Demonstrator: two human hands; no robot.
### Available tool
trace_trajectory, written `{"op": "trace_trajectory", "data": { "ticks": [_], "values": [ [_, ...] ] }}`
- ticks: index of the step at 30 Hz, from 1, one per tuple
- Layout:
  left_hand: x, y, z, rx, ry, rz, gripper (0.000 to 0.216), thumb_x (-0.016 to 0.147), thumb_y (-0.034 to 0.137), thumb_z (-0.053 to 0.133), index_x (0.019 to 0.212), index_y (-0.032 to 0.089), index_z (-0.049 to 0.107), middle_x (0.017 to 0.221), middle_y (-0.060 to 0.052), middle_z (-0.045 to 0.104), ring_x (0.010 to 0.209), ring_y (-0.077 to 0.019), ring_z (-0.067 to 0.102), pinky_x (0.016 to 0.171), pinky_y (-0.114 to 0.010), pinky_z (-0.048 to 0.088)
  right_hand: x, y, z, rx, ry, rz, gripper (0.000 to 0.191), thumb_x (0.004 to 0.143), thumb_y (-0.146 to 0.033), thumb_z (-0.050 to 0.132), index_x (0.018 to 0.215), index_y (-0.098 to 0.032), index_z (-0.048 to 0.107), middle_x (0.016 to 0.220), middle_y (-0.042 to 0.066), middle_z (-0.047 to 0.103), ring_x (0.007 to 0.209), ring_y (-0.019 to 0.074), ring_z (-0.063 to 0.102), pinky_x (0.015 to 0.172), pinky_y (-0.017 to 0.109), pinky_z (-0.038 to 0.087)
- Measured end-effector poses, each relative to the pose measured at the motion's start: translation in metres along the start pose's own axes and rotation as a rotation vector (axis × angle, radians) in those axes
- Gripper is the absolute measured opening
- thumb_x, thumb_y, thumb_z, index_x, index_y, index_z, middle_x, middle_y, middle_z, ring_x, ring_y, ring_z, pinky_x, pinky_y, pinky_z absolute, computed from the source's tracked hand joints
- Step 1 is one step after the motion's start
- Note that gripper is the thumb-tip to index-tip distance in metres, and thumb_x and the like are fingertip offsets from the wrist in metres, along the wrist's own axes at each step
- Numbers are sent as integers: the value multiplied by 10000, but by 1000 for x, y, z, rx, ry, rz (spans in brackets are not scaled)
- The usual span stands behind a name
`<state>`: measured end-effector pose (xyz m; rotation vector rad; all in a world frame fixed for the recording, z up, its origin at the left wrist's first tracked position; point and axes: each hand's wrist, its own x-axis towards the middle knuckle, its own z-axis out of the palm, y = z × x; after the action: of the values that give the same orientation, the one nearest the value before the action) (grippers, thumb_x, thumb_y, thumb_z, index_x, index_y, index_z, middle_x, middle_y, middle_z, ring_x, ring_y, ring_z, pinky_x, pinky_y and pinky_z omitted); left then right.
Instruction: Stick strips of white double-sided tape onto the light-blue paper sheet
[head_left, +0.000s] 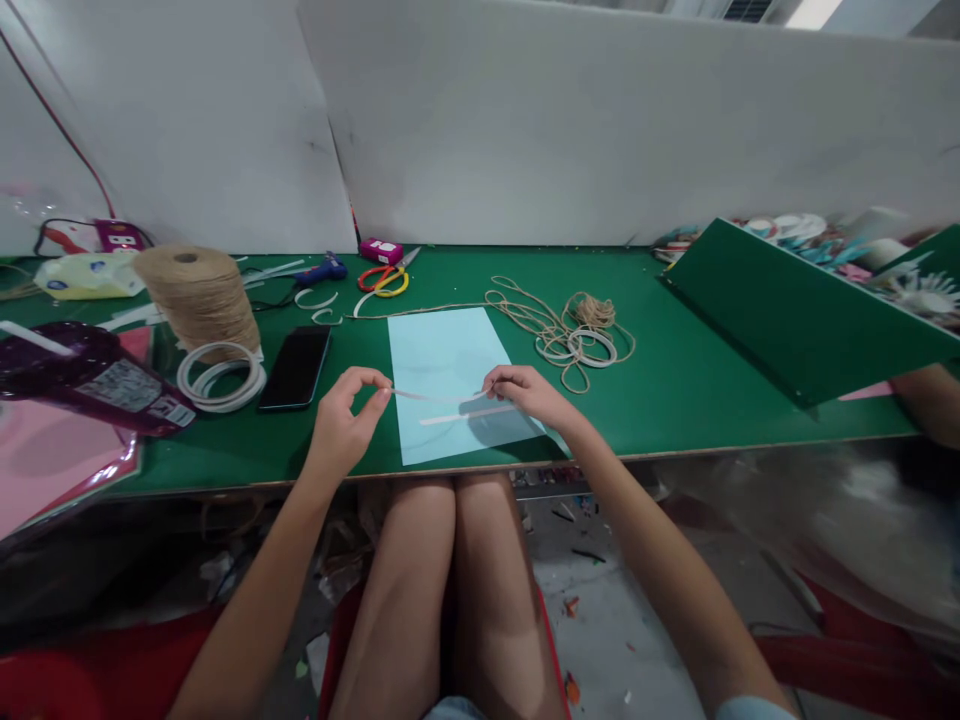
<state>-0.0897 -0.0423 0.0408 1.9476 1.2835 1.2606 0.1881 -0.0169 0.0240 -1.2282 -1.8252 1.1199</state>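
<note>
A thin white strip (435,397) is stretched between my two hands above a light blue paper sheet (442,350) on the green table (675,380). My left hand (346,412) pinches the strip's left end between thumb and fingers. My right hand (525,392) pinches its right end. A second white strip (461,415) lies on the blue sheet just below the held one. Both hands hover near the table's front edge.
A jute twine spool (199,295), white tape rings (221,378) and a black phone (296,367) lie left. Loose twine with rings (577,330), scissors (384,278) and a glue gun (319,270) sit behind. A green board (787,315) slants at right; a purple bottle (82,375) is at far left.
</note>
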Motion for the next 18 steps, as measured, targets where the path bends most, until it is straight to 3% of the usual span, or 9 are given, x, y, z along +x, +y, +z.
{"op": "trace_trajectory", "data": {
  "ticks": [4, 9, 14, 18],
  "values": [
    [-1, -7, 2, -40, 13, -107, 149, 819, 331, 525, 827, 191, 575, 903, -47, 624, 913, -197, 585, 842, -333, 440, -7, -5, -6, 127, 16, 18, 132, 688, -198, 482, 740, -167, 599, 666, -3, 595, 635, 119, 511, 625, 250, 393],
    [-3, -16, 5, -92, 12, -161, 195, 821, 371, 520, 810, 186, 583, 903, -56, 636, 893, -207, 585, 821, -345, 443, -13, -5, -11, 136, 24, 33, 154, 749, -270, 503, 751, -160, 610, 655, 0, 590, 601, 111, 485, 585, 243, 375],
    [-4, -21, 9, -89, 0, -180, 206, 805, 384, 541, 829, 191, 610, 873, -51, 642, 833, -197, 582, 754, -329, 451, -14, -6, -14, -7, 52, 25, 282, 833, -342, 428, 685, -165, 591, 631, 2, 572, 551, 102, 452, 538, 232, 347],
    [1, -27, 20, -36, 39, -246, 226, 767, 407, 575, 768, 185, 621, 934, -60, 636, 893, -202, 586, 831, -352, 442, -13, -4, -21, -282, 76, 40, 286, 826, -281, 400, 643, -167, 587, 582, -4, 561, 542, 108, 465, 544, 229, 331]
  ]
}}
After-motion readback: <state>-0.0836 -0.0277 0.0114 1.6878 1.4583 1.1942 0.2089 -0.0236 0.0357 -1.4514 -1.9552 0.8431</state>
